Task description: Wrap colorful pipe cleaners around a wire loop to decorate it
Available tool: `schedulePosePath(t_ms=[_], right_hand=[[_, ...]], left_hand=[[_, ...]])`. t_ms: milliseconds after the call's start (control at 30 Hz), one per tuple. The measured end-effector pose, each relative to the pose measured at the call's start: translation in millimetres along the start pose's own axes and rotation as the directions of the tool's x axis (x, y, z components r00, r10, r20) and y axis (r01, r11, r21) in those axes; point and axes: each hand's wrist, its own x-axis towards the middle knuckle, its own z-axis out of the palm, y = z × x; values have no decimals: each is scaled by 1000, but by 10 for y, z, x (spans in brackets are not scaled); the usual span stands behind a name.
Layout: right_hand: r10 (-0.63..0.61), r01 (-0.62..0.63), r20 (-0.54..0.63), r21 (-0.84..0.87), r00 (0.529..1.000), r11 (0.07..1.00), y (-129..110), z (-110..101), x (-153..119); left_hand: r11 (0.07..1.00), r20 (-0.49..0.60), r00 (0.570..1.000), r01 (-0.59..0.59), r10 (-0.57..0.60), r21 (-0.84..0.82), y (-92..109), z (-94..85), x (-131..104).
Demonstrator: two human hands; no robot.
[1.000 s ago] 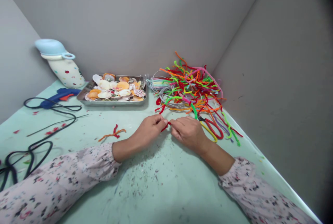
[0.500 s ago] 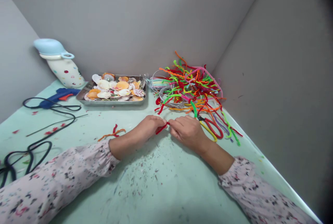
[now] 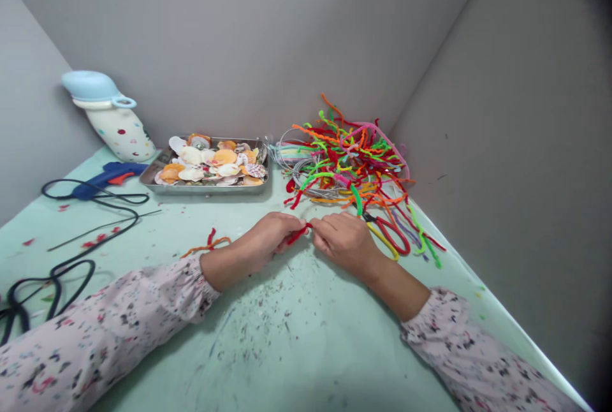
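Observation:
A short piece of red pipe cleaner [image 3: 298, 234] spans the small gap between my two hands, above the middle of the table. My left hand [image 3: 270, 238] pinches it between thumb and fingers. On its other end, the closed fingers of my right hand [image 3: 345, 240] grip the tip. Left of my left wrist lie orange and red pipe cleaner pieces [image 3: 206, 246], crossing each other. Just beyond my right hand are scissors [image 3: 393, 236] with red and yellow handles, their blades partly covered by pipe cleaners.
A metal tray [image 3: 205, 189] of seashells stands at the back, beside a heap of colourful pipe cleaners [image 3: 354, 150]. At left are a blue glue gun [image 3: 102, 179], its black cord [image 3: 71, 265] and a white bottle [image 3: 119, 131] with a blue lid. Grey walls enclose the table [image 3: 306, 348].
The red pipe cleaner has turned slightly between my fingers, its loose lower part now lying closer to my left fingers. Both hands keep almost the same place.

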Motion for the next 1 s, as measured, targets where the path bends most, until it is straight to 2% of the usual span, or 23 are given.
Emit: schedulePosePath(t_ms=[100, 200, 267, 367, 467, 700, 867, 1000], right_hand=[[51, -51, -14, 21, 999, 998, -3, -2, 0], [92, -91, -26, 42, 995, 995, -14, -13, 11], [103, -101, -35, 55, 994, 993, -20, -20, 20], [116, -113, -41, 72, 992, 991, -19, -22, 24], [126, -123, -27, 82, 992, 989, -11, -16, 18], [127, -125, -13, 102, 992, 987, -6, -1, 2], [118, -113, -26, 131, 993, 985, -11, -14, 7], [106, -103, -20, 129, 994, 986, -16, -30, 20]], left_hand=[[997, -23, 997, -71, 71, 11, 1, -7, 22], [976, -85, 980, -167, 180, 140, 7, -14, 28], [931, -114, 950, -253, 291, 264, 4, -16, 20], [818, -126, 882, -357, 455, 450, -9, -9, -4], [722, -101, 830, -409, 548, 558, -15, 0, -24], [676, -78, 800, -445, 595, 587, -19, -12, -16], [689, -79, 803, -451, 591, 568, -26, -17, -15], [736, -84, 821, -454, 564, 503, -42, -13, -18]])
